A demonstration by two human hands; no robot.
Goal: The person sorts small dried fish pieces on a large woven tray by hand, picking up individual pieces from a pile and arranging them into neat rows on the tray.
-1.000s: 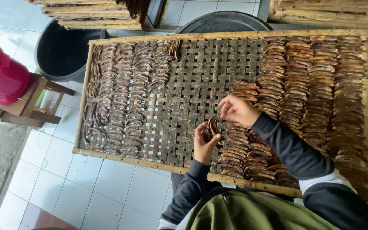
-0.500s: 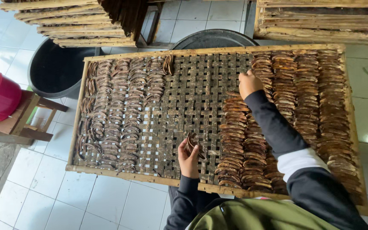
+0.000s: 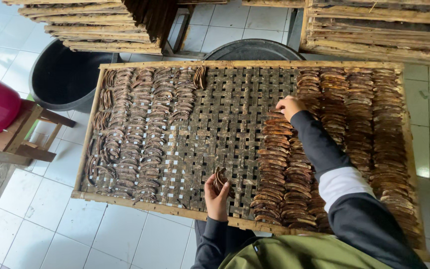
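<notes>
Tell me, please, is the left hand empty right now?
No, the left hand holds a small bunch of brown curved pieces over the woven tray, near its front edge.

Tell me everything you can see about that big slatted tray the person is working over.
The tray is a wide rectangular rack: a pale wooden frame around a dark lattice of woven strips with open gaps. It lies flat above a white tiled floor. Rows of curved brown pieces overlap along its left side, and thicker rows cover its right; the middle is mostly bare. The right hand touches the top of one right-side row, and the left hand, holding a small bunch of pieces, hovers at the near edge.
</notes>
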